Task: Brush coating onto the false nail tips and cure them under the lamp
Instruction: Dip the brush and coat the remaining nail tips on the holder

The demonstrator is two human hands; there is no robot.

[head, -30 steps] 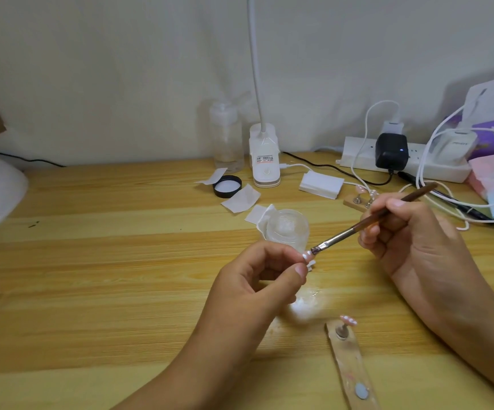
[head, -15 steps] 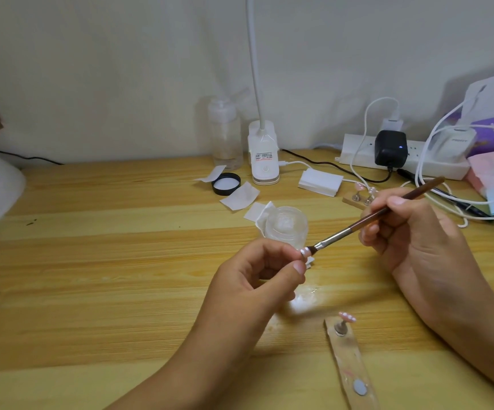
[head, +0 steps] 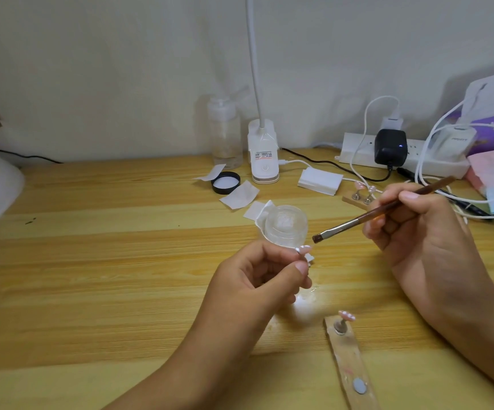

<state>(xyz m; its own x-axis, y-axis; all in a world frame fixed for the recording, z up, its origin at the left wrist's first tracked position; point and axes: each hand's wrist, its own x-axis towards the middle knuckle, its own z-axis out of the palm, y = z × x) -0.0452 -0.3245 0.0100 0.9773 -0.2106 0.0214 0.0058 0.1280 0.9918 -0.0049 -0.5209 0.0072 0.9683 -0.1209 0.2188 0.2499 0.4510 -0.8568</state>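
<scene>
Two grips: left hand (head: 257,281) pinches nail tip (head: 304,248), right hand (head: 426,232) pinches brush (head: 358,221) (bristles near tip).

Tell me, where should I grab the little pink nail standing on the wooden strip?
Probably pinch the thin metal stem under the pink nail tip, coming in low from the side. The nail sits on top like a mushroom cap, so fingers from above would touch its face. The wooden strip lies flat below.
</scene>
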